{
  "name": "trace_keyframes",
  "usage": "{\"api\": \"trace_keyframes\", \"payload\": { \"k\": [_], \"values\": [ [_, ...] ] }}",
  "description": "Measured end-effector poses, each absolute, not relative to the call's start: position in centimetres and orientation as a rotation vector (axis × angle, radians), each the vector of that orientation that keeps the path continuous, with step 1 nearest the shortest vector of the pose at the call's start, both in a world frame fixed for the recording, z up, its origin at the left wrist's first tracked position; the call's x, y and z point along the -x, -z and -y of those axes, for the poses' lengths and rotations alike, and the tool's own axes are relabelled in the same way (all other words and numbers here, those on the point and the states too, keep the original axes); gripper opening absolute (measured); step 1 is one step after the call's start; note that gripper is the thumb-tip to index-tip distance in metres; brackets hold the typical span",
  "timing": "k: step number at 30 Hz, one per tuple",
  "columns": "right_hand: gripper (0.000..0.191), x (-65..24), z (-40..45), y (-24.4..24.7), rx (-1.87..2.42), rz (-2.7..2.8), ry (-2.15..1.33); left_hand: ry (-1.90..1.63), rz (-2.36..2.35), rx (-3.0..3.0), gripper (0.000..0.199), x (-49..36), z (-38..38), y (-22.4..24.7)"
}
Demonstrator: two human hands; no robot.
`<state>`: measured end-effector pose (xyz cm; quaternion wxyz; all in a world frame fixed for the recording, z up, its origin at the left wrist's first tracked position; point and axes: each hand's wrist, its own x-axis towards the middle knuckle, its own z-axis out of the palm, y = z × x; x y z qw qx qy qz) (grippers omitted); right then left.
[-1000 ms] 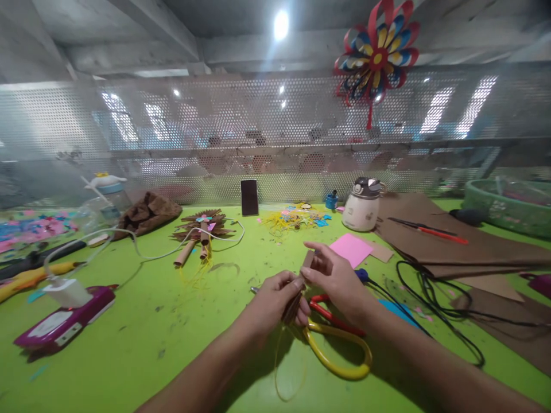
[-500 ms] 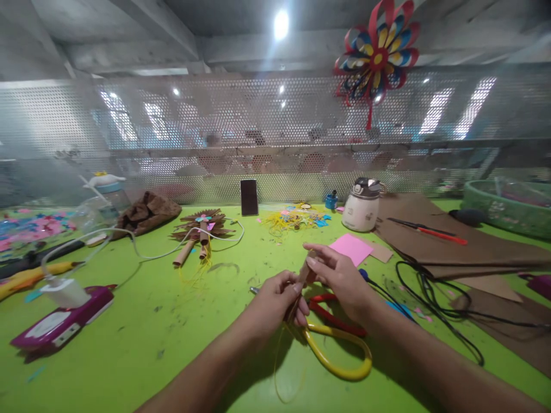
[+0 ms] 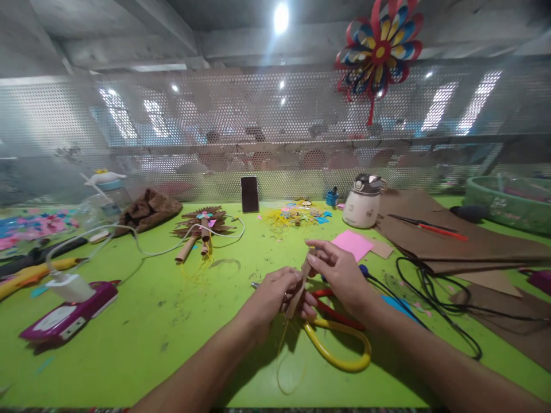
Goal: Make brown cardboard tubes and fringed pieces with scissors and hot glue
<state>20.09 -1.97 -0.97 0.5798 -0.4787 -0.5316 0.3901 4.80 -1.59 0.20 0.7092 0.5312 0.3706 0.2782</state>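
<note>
A small strip of brown paper (image 3: pixel 297 297) is held between both hands near the middle of the table. My left hand (image 3: pixel 275 292) has its fingers wrapped round the strip's lower part. The thumb and index finger of my right hand (image 3: pixel 338 272) pinch its upper end. From under the strip a thin yellow string (image 3: pixel 279 367) hangs in a loop over the green table. Scissors with one yellow handle (image 3: pixel 340 362) and one red handle (image 3: pixel 336 314) lie beneath the hands, partly hidden by them.
Brown paper tubes (image 3: pixel 186 250) and a pleated piece lie left of centre, crossed by a white cable. A phone (image 3: pixel 249 195), a white jug (image 3: pixel 361 205) and pink paper (image 3: pixel 350 245) are farther back. Black cable (image 3: pixel 424 287) and brown sheets (image 3: pixel 465 241) lie right; a purple power strip (image 3: pixel 73 315) left.
More of the brown strip now shows below my left hand's fingers, its broad side turned into view. Both hands stay in nearly the same place. The whole view has shifted slightly.
</note>
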Motion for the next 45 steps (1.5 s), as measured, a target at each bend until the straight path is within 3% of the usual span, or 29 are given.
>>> {"api": "trace_keyframes", "payload": {
  "k": [19,31,37,42,45],
  "values": [
    [0.049,-19.4,2.8,0.6,1.074,1.255,-0.951,-0.752,-0.848,-1.14,0.014,-4.5,1.2,0.0],
    [0.029,-19.8,2.9,0.7,1.09,1.211,-0.874,-0.847,-0.726,-0.894,0.013,-3.7,0.9,-0.7],
    [0.044,-19.8,2.8,1.8,1.116,1.283,-0.842,-0.89,-0.732,-0.841,0.017,-3.4,0.8,-1.0],
    [0.028,-19.6,3.2,0.8,1.114,1.355,-0.795,-0.877,-0.71,-0.873,0.02,-3.3,0.8,-1.0],
    [0.028,-19.5,3.7,0.2,1.098,1.372,-0.785,-0.864,-0.673,-0.909,0.021,-3.4,0.8,-0.8]
  ]
}}
